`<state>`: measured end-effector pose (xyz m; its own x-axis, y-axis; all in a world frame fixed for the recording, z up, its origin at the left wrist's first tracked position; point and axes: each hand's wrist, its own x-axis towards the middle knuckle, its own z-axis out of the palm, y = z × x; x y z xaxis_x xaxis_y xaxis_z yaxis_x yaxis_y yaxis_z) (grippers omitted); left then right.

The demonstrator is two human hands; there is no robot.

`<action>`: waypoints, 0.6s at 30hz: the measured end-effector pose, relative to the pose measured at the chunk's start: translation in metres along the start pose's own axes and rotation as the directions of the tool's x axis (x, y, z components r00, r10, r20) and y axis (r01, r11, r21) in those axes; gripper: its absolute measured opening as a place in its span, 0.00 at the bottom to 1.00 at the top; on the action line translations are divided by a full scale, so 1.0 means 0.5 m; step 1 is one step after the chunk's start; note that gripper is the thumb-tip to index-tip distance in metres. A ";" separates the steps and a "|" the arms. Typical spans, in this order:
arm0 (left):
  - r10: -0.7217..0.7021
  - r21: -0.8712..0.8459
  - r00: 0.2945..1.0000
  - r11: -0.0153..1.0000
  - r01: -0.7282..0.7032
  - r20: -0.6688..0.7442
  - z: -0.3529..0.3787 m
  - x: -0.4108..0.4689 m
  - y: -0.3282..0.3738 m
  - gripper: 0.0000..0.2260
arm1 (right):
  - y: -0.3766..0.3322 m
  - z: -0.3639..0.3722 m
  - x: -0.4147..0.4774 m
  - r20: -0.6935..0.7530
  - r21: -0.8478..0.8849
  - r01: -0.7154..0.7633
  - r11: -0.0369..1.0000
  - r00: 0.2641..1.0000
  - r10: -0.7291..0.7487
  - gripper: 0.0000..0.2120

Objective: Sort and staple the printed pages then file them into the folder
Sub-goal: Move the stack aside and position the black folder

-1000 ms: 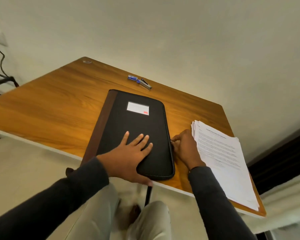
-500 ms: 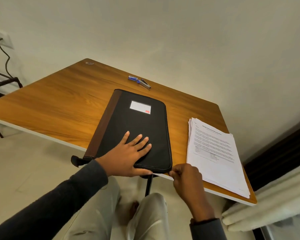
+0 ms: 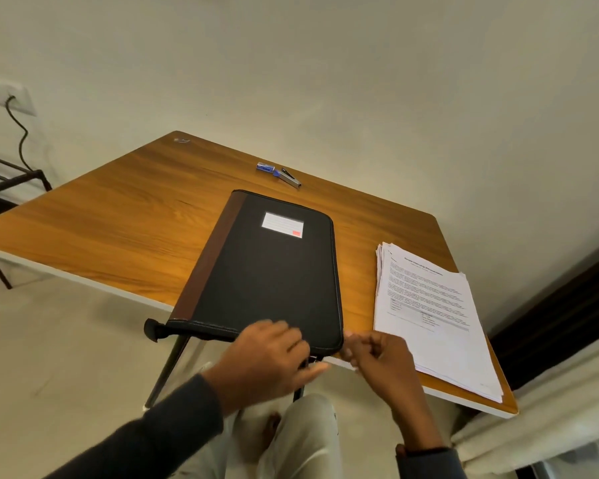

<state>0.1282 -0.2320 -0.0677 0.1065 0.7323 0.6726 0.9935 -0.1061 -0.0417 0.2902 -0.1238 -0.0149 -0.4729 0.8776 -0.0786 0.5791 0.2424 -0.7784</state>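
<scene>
Left hand point(image 3: 270, 357): knuckles up over the near edge of the folder point(image 3: 274, 278), close to its near right corner. Fingers are curled down onto the edge and the thumb points right, under the corner. It reads as a grip on the folder's edge, though motion blur softens the fingertips.

Right hand point(image 3: 381, 361): just right of the same corner, fingers curled inward with the tips at the folder's rim. Blur hides the fingertips, so I cannot tell whether they pinch anything or are simply closed.

A small metal zip pull point(image 3: 313, 359) shows between the two hands, at the folder's near right corner, by the left thumb. Contact is unclear.

Folder: black with a brown spine strip on its left, closed and lying flat on the table point(image 3: 118, 219). Its near end hangs past the table's near edge. There is a white label point(image 3: 282, 224) on the far part of the cover and a dark tab point(image 3: 151, 330) sticking out at the near left corner.

Pages point(image 3: 429, 312): a loose stack of printed sheets right of the folder, apart from it, with a strip of bare table between. The right hand is just beside the stack's near left part, not touching it.

Stapler point(image 3: 289, 178): beyond the folder's far edge, not touching it. A blue box point(image 3: 265, 166) lies just left of the stapler.

Both sleeves are dark.
</scene>
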 end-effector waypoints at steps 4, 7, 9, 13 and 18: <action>-0.331 0.035 0.936 0.944 0.329 0.117 0.050 -0.013 0.064 0.28 | -0.014 0.016 0.038 0.041 -0.004 -0.045 0.999 0.998 0.045 0.16; -0.369 0.029 0.917 0.929 0.369 0.153 0.070 -0.004 0.083 0.21 | -0.012 0.030 0.060 0.040 -0.039 -0.085 0.996 0.995 0.087 0.22; -0.341 -0.042 0.919 0.934 0.355 0.198 0.079 -0.007 0.088 0.13 | -0.009 0.038 0.068 0.053 -0.056 -0.107 0.993 0.993 0.110 0.23; -0.443 -0.178 0.864 0.855 0.487 0.239 0.056 -0.010 0.085 0.19 | -0.005 0.044 0.071 0.092 0.004 -0.107 0.994 0.990 0.106 0.22; -0.454 -0.263 0.867 0.828 0.496 0.205 -0.014 -0.064 0.013 0.19 | -0.002 0.045 0.068 0.099 0.082 -0.125 0.989 0.988 0.116 0.19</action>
<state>0.1310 -0.2608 -0.0845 -0.3507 0.8211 0.4504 0.8643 0.0986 0.4932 0.2587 -0.1037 -0.0305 -0.4658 0.8544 -0.2301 0.5772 0.0963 -0.8109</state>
